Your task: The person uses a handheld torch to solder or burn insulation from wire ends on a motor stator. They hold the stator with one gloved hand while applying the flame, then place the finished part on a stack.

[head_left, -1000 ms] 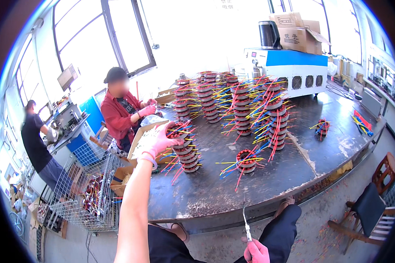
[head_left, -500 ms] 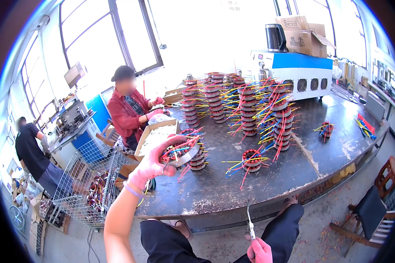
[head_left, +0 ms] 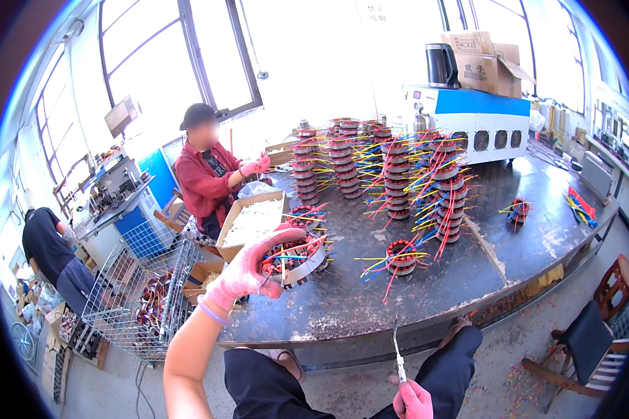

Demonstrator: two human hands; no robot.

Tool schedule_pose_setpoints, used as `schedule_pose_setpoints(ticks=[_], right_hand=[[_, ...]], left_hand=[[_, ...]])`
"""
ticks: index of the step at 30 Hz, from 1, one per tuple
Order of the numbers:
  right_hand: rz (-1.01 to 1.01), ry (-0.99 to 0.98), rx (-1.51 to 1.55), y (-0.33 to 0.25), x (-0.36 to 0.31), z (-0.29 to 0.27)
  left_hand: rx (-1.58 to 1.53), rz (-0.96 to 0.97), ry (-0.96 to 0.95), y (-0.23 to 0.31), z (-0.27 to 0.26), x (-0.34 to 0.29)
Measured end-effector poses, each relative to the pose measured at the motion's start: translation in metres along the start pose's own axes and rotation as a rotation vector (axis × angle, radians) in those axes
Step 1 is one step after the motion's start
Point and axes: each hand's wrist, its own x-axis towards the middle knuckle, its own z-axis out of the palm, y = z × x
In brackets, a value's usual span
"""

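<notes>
Head view: my left hand [head_left: 248,270], at eleven o'clock, pinches a ring [head_left: 302,265] by its rim, the ring tilted and its wires splayed. My right hand [head_left: 414,400], at three, is closed round a thin tool [head_left: 400,364], its tip well apart from the ring. Just beyond the ring stands a short stack [head_left: 305,215]; tangled wires could drag it over. A slack pinch might drop the ring onto the bench [head_left: 356,300]. The tall stacks [head_left: 449,202] towards one look topple-prone if knocked.
</notes>
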Motion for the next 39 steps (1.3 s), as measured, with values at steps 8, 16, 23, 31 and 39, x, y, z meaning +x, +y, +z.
schedule_pose_setpoints(ticks=[8,16,23,31,39], right_hand=[[0.043,0.003,0.042,0.005,0.001,-0.001],[0.032,-0.015,0.03,0.006,0.003,-0.002],[0.035,-0.019,0.027,0.009,0.005,-0.004],[0.063,0.001,0.027,0.006,0.01,-0.003],[0.078,0.03,-0.011,-0.001,0.022,-0.007]], left_hand=[[0.222,0.15,-0.081,0.001,0.004,0.006],[0.377,0.343,-0.115,0.005,0.005,0.009],[0.409,0.399,-0.096,0.008,0.005,0.013],[0.29,0.015,0.269,-0.06,-0.029,0.04],[0.269,-0.15,0.248,-0.128,-0.069,0.102]])
